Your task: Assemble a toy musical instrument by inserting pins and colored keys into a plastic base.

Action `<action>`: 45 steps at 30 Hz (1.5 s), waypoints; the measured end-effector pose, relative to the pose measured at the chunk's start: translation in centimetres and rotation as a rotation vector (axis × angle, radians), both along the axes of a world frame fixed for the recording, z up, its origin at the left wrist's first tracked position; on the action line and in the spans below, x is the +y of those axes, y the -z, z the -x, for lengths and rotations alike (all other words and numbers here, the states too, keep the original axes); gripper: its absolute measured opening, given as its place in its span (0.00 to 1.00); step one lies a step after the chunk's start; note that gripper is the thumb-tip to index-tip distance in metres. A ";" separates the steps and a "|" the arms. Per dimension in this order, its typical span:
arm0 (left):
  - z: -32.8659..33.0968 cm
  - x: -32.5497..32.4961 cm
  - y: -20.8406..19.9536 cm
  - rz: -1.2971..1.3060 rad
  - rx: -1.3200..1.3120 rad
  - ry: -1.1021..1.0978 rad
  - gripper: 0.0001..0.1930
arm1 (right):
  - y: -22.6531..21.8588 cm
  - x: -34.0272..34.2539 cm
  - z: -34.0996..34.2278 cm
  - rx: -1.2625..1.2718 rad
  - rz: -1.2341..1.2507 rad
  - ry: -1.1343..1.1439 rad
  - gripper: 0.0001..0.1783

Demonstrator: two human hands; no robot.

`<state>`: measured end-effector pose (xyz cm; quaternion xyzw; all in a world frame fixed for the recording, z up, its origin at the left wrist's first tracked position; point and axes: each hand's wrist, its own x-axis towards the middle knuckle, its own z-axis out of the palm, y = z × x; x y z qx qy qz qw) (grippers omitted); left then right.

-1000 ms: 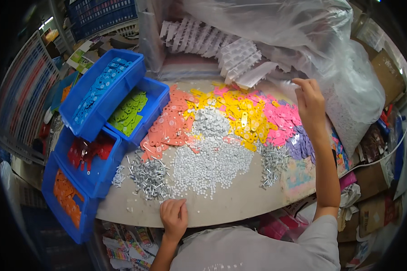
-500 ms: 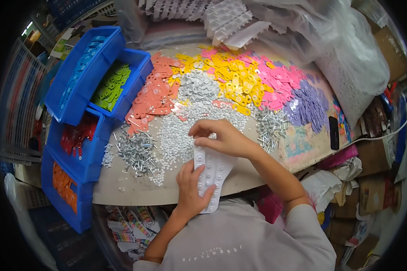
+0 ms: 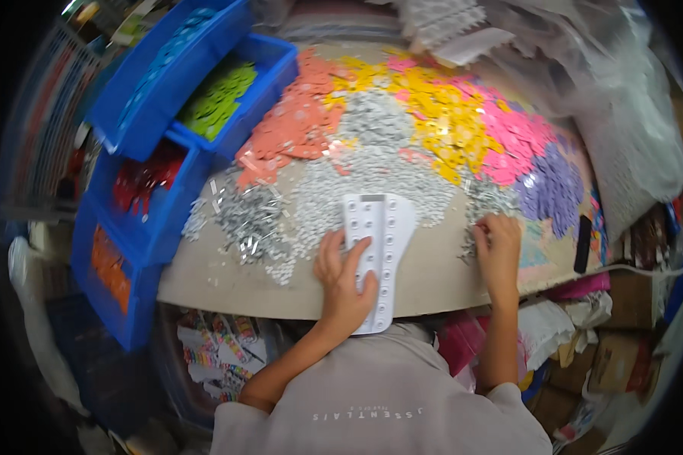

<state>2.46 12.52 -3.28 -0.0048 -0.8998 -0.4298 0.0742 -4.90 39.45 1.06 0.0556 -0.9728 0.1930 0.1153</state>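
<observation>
My left hand [image 3: 346, 292] grips a long white plastic plate [image 3: 398, 221] by its left side, the thumb and a finger lying across its face. Rows of round, ringed recesses run along the plate, which widens toward its far end. To the right, my right hand [image 3: 501, 246] is at the near edge of a pile of small metal pins [image 3: 492, 199]. Its fingertips are drawn together; whether they pinch a pin is too blurred to tell. Beyond the plate spreads a layer of small white round pieces [image 3: 319, 199], with a grey-white heap [image 3: 376, 117] behind it.
Coral [image 3: 281, 144], yellow [image 3: 440, 125], pink [image 3: 512, 136] and purple tabs [image 3: 550, 186] lie in heaps. More metal pins [image 3: 254, 220] are at left. Blue bins [image 3: 148, 243] stack at the left edge. A black object [image 3: 583, 244] and plastic sack [image 3: 622, 144] are at right.
My right hand has left the plate's top and moved right to the metal pins. The left hand still holds the plate, now more fully uncovered. The whole view has shifted.
</observation>
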 end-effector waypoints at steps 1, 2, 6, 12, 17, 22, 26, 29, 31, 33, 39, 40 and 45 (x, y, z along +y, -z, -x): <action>0.1 0.2 0.0 -0.017 0.001 0.016 0.27 | 0.3 0.1 -0.4 -0.007 0.018 -0.033 0.05; 0.1 0.4 -0.2 0.002 -0.005 -0.018 0.27 | 0.5 0.2 -0.7 -0.025 -0.005 -0.008 0.05; 0.5 -0.7 -1.4 0.043 0.059 0.003 0.23 | 0.2 -0.5 -1.1 -0.082 -0.068 0.069 0.05; 3.9 -8.8 -2.4 0.370 0.299 -0.228 0.07 | 0.5 -0.9 -0.9 -0.020 -0.084 0.055 0.04; 5.6 -11.8 -2.1 0.468 0.262 -0.192 0.05 | -0.6 -4.3 -0.8 -0.029 0.230 0.080 0.04; 6.0 -11.5 -1.4 0.585 0.202 -0.187 0.06 | -0.7 -9.7 0.8 0.085 0.296 -0.197 0.07; 5.9 -11.1 -1.1 0.632 0.189 -0.235 0.07 | -0.2 -12.4 2.6 0.046 0.454 -0.262 0.09; 5.8 -11.2 -1.0 0.617 0.176 -0.240 0.07 | 0.7 -13.1 3.5 -0.020 0.493 -0.245 0.12; 5.8 -11.3 -1.0 0.606 0.171 -0.241 0.07 | 1.0 -13.6 3.6 -0.113 0.523 -0.228 0.12; 5.8 -11.3 -1.1 0.565 0.212 -0.227 0.06 | 1.5 -13.7 3.6 -0.100 0.529 -0.221 0.13; 5.8 -10.0 -3.2 0.309 0.168 -0.260 0.03 | 1.6 -13.3 3.5 -0.003 0.311 -0.363 0.12; 5.8 -9.7 -3.6 0.300 0.164 -0.247 0.03 | 1.4 -13.3 3.4 0.073 0.256 -0.389 0.11; 5.5 -8.7 -4.5 0.018 0.275 -0.026 0.08 | -0.9 -10.4 1.0 0.114 0.159 -0.217 0.08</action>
